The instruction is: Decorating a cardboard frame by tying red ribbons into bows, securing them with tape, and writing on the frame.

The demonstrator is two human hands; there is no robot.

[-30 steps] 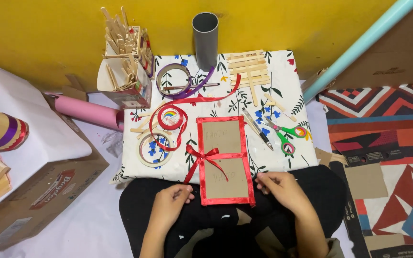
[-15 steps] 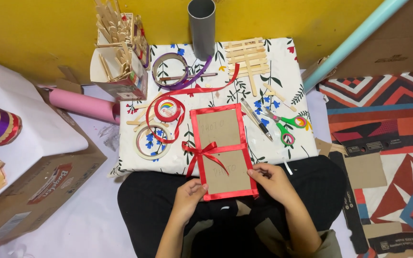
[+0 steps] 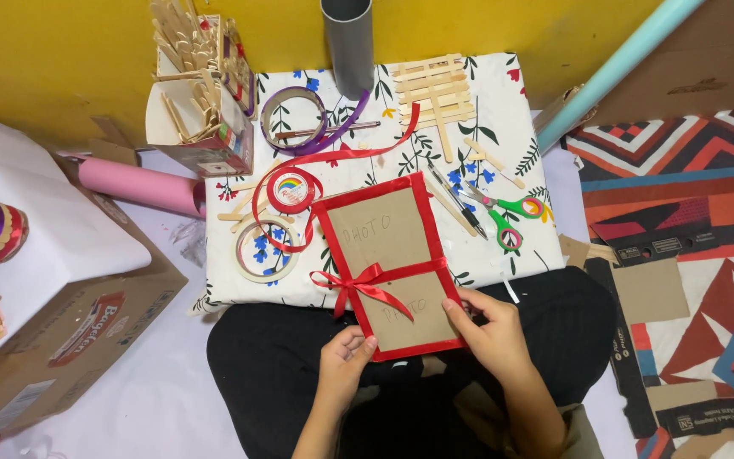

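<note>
- Gripped at both lower corners: left hand pinches the bottom-left corner of the cardboard frame, thumb on top and fingers beneath; right hand clamps the bottom-right edge, thumb lying on the red border.
- Held low over the lap, upper half overlapping the near edge of the floral board, tilted slightly to the left.
- Judged light and fairly stiff: flat brown cardboard, edged all round in red ribbon, crossed by a ribbon band tied in a red bow at the left side.
- Likely to crease if bent across the middle; best supported from two opposite edges, as now.
- Bow judged soft and easily crushed or pulled loose; keep fingers clear of it and of its trailing tails.
- Ribbon border probably smooth, so apt to slip under a light pinch; firmer hold available on bare cardboard just inside the edge.
- Nearby on the board: red ribbon spool, tape ring, green scissors, wooden craft sticks, all apart from both hands.
</note>
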